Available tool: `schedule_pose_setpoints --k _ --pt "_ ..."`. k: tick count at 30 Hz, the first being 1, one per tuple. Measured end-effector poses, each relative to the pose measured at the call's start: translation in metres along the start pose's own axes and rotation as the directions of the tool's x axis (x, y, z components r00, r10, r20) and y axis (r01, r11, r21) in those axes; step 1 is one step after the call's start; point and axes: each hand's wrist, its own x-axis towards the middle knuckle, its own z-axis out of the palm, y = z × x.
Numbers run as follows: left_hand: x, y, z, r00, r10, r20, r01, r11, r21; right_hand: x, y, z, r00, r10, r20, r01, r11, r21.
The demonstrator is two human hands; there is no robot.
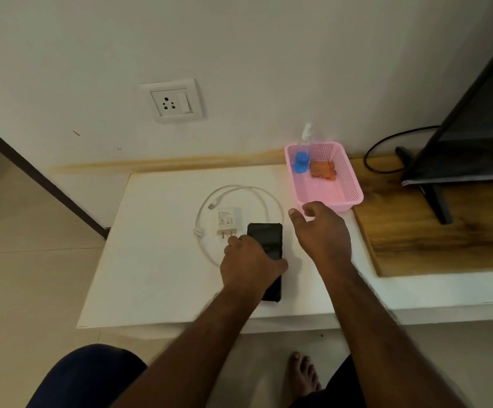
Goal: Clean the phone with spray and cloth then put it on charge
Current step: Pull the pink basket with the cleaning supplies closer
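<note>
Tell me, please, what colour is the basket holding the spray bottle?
The basket is pink, a perforated plastic one, seen in the head view, the only one.

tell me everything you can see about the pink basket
The pink basket is a small rectangular tray of what looks like plastic, with perforated mesh walls and a rolled rim. It sits upright at the back right of the white table, close to the wall and beside the wooden TV stand. Inside, at its far end, stand a spray bottle with blue liquid and a folded orange cloth; the near end is bare. The right hand hovers open just before its near rim, apparently without touching.
</note>
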Motion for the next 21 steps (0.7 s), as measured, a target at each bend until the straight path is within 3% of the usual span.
schedule_pose_setpoints --k 8,13,16,19,21 --pt "0.014 -0.002 0.014 0.991 -0.056 -0.124 0.064 0.996 0.068 0.007 0.003 -0.002 0.999 0.021 0.050 -0.021 1.000 -0.006" --pt "0.009 -0.001 0.010 0.991 -0.068 -0.111 0.080 0.991 0.108 0.005 0.004 -0.006 0.999 0.030 0.043 -0.030 1.000 0.008" --pt "0.000 -0.001 -0.006 0.979 -0.006 -0.203 0.041 0.985 0.169 0.007 0.006 -0.014 0.999 0.050 -0.018 -0.050 0.999 0.010" --pt "0.005 0.012 -0.023 0.955 0.107 -0.276 -0.141 0.984 -0.105 0.015 0.015 -0.031 0.973 0.130 -0.188 -0.123 0.991 0.052" --pt "0.021 0.030 -0.032 0.974 0.084 -0.212 -0.146 0.944 -0.297 0.022 0.024 -0.042 0.937 0.214 -0.277 -0.185 0.975 0.126"
